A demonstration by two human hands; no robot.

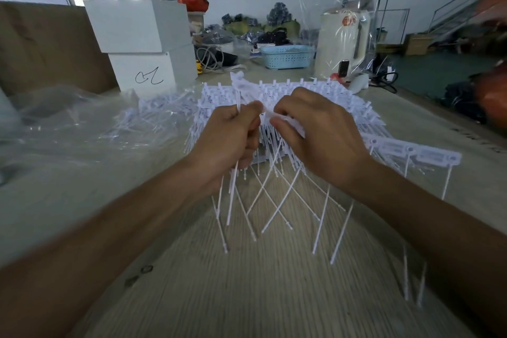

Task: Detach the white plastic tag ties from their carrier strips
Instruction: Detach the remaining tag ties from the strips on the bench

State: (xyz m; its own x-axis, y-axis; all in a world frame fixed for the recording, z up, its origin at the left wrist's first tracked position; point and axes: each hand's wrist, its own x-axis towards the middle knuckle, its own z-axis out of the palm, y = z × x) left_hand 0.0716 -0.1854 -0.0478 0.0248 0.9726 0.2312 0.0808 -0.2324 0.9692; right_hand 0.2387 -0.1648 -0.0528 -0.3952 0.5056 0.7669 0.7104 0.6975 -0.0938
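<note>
Above the wooden table [274, 296], left hand [227, 140] and right hand [318, 137] pinching light, whippy tag ties [274, 195]; best gripped near the flat heads.

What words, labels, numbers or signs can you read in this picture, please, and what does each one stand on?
No printed text can be read.
A handwritten black scrawl on the lower white box: a loose mark, perhaps "CL", not clear.
A red round emblem on the cream appliance inside the clear bag: blurred, unreadable.
Dark marks along the table's right edge: blurred, unreadable.
The white tag ties show embossed panels: too small to read.
</note>
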